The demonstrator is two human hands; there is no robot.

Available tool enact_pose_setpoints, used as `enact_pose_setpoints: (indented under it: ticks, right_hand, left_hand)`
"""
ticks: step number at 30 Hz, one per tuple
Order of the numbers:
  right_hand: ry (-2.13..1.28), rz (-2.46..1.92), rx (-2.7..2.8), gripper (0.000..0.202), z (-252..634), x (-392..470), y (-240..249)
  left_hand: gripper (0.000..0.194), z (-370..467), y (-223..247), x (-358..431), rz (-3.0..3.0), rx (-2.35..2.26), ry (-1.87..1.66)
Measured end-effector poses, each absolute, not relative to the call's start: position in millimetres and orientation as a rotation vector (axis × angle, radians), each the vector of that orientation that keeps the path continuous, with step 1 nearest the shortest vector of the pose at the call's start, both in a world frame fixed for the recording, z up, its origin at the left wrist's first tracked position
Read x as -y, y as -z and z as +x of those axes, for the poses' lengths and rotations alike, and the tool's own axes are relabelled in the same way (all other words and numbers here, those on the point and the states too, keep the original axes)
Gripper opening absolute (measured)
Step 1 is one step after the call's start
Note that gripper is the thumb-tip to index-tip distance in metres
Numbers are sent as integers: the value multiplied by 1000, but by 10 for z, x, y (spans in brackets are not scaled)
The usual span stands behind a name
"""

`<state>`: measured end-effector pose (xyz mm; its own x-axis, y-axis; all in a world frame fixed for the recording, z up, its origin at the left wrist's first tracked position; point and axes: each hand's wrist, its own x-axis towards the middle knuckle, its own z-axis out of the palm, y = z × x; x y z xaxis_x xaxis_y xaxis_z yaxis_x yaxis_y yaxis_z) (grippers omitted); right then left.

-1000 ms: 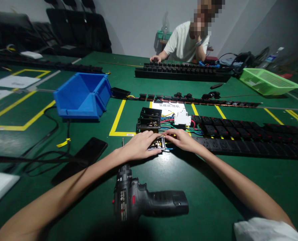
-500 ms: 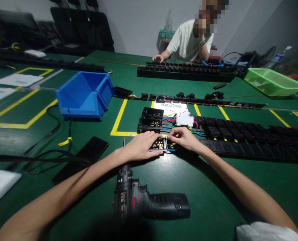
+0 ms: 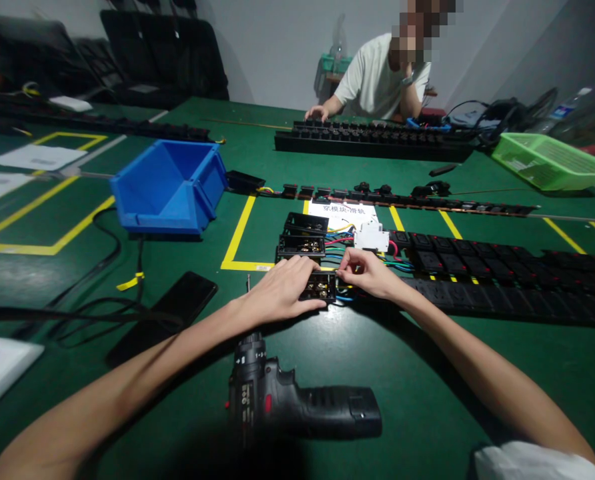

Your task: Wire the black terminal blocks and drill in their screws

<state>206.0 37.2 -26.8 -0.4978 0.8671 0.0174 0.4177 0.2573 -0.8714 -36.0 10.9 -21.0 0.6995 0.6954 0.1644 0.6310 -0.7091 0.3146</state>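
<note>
My left hand (image 3: 285, 288) grips a small black terminal box (image 3: 322, 291) low over the table, its thumb along the near side and its fingers over the far side. Brass terminals show inside the open top. At the box's right end, my right hand (image 3: 366, 273) is closed in a pinch; what lies between the fingertips is too small to make out. Blue and yellow wires (image 3: 345, 299) run from that end toward a long black socket strip (image 3: 477, 303). A black cordless screwdriver (image 3: 322, 410) lies in front of my hands, its bit pointing away.
Two similar boxes (image 3: 301, 247) and a white circuit breaker (image 3: 371, 236) lie just beyond. A blue bin (image 3: 165, 200), a black phone (image 3: 162, 317) and cables are at left. A green basket (image 3: 552, 160) stands at right. Across the table sits a person (image 3: 367, 77) behind a black strip.
My right hand's pinched fingertips have shifted slightly right at the box's end. The pale edge there now looks dark. My left hand keeps its grip.
</note>
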Motion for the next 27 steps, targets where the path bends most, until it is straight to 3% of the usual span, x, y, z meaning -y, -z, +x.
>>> enact_pose_setpoints:
  ticks: [12, 27]
  right_hand:
    - [-1080, -1192, 2160, 26, 2061, -352, 259]
    - [-959, -1260, 2338, 19, 2078, -324, 270]
  left_hand:
    - [51, -357, 220, -124, 2682, -1074, -375]
    - [52, -333, 269, -104, 2690, -1086, -373]
